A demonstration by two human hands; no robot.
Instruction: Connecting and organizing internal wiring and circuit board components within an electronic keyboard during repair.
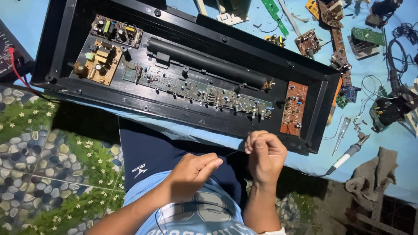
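Thin dark wire [230, 153] stretches taut between pinching left hand [193, 172] and right hand [264, 153], near the long black casing [183, 109].

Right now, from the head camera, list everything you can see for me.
open casing: one, black, long, across the blue table
long circuit board: one, green, along the casing's middle
tan boards: two, casing's left end
brown board: one, casing's right end
black cylinder: one, above the long board
soldering iron: one, grey, right of the casing
grey rag: one, lower right
loose boards: several, green and brown, top right
black cables: a tangle, far right
meter: one, dark, red lead, left edge
thin wire: one, dark, between both hands
left hand: pinching the wire
right hand: closed on the wire
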